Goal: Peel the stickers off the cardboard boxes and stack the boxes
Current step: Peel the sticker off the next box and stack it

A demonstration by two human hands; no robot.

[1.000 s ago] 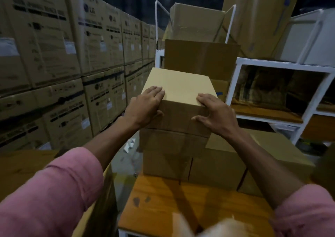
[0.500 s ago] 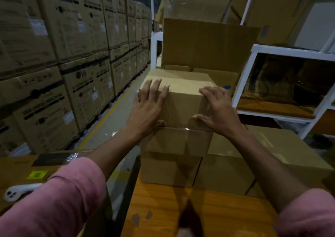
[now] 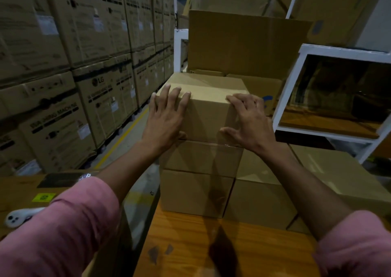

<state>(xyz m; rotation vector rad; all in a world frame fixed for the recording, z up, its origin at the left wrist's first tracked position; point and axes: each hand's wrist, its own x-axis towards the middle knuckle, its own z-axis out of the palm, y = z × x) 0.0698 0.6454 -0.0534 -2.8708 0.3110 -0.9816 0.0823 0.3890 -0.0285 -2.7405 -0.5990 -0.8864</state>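
head view: i see the top cardboard box (image 3: 208,107) resting on a stack of boxes (image 3: 196,179) on the wooden worktop (image 3: 190,247). left hand (image 3: 165,118) lies flat, fingers straight, against its left corner; right hand (image 3: 249,122), fingers spread, presses its right edge. large cartons (image 3: 63,65) line the left aisle.

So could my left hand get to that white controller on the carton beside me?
Probably yes. The left hand rests flat on the top box, holding nothing, and the white controller lies uncovered on the carton at your left.
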